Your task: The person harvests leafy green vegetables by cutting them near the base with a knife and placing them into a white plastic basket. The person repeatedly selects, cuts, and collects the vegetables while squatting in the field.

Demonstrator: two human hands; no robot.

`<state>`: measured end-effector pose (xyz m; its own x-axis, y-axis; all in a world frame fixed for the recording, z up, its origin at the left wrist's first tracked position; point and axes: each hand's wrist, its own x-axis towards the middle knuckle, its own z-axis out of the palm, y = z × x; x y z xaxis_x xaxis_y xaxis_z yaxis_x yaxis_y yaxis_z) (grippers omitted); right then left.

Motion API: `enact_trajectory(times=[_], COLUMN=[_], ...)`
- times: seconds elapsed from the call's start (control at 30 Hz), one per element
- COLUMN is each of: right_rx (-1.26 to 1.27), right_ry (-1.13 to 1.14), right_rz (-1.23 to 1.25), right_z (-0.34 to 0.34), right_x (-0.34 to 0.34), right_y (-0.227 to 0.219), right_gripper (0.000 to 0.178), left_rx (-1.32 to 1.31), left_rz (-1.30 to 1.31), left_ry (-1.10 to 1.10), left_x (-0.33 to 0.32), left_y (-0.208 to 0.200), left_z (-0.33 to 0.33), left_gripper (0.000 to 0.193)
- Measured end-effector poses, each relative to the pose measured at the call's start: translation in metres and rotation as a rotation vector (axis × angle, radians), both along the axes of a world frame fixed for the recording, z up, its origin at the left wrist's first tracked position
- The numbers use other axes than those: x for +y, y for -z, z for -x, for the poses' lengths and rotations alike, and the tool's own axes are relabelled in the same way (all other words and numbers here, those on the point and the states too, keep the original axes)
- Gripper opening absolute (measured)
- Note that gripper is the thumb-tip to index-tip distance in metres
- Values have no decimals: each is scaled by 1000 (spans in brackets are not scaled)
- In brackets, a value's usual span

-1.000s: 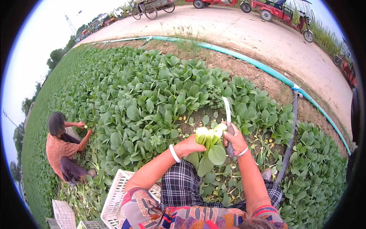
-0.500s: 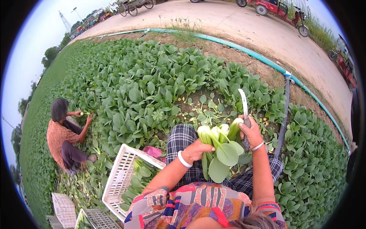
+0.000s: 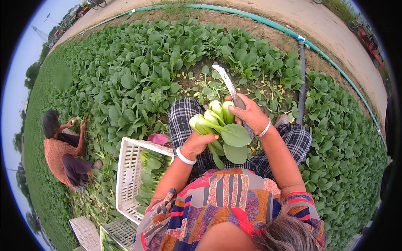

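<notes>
Over my checked trousers, my left hand (image 3: 196, 144) is closed round a bunch of bok choy (image 3: 215, 119), the pale cut bases pointing up and away and the broad leaves hanging toward me. My right hand (image 3: 253, 113) grips the dark handle of a knife (image 3: 225, 78), whose slightly curved blade points up and to the left, free of the plants. The same hand's thumb and fingers touch the rightmost bok choy; whether they bear its weight I cannot tell. Leaves cover part of the left fingers.
Left of my knee stands a white slatted crate (image 3: 126, 178) with bok choy (image 3: 150, 169) in it. Other crates (image 3: 86, 234) lie behind it. Farther left, another person (image 3: 63, 150) crouches among the plants. Rows of bok choy, a grey pipe (image 3: 301, 79) and a green hose (image 3: 251, 16) lie ahead.
My right hand has pressed in closer to the bunch, and its bok choy now sits against the others. The knife has tilted farther left. The whole view has shifted downward.
</notes>
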<state>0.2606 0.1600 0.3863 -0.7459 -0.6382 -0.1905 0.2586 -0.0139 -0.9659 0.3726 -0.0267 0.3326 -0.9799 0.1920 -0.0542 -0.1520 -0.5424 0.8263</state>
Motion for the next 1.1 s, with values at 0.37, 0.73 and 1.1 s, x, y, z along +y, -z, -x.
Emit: enact_trajectory(times=[0.37, 0.73, 1.1], right_rx=[-110, -19, -281], right_ry=[-121, -210, 40], right_rz=[-21, 1, 57], right_z=[-20, -18, 21], right_x=[-41, -54, -20], right_y=[2, 2, 50], right_gripper=[35, 44, 38], left_rx=[108, 5, -488], left_rz=[-172, -125, 118], left_ry=[-21, -417, -1113], left_x=[2, -31, -150], left_y=[-12, -23, 33], left_z=[-31, -105, -278], left_gripper=[65, 54, 40])
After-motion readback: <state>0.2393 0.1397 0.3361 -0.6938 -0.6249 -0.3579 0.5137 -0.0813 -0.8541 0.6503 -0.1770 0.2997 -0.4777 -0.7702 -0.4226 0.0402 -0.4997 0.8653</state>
